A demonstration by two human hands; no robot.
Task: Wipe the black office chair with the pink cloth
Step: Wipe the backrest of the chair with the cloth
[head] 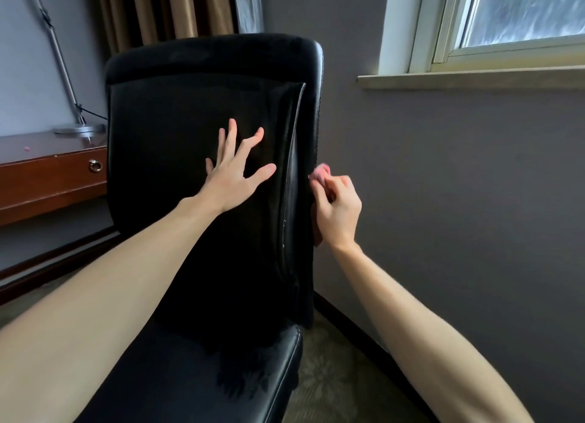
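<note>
The black office chair (177, 112) fills the middle of the view, its tall backrest facing me and its seat below. My left hand (232, 169) lies flat on the backrest with fingers spread and straight. My right hand (337, 210) is at the backrest's right side edge, fingers curled round the pink cloth (319, 172). Only a small bunched tip of the cloth shows above the fingers, touching the chair's edge.
A wooden desk (47, 175) with a drawer ring and a silver lamp base (77, 128) stands at the left behind the chair. A grey wall with a window sill (468, 79) is close on the right. Curtains hang behind. Carpet lies below.
</note>
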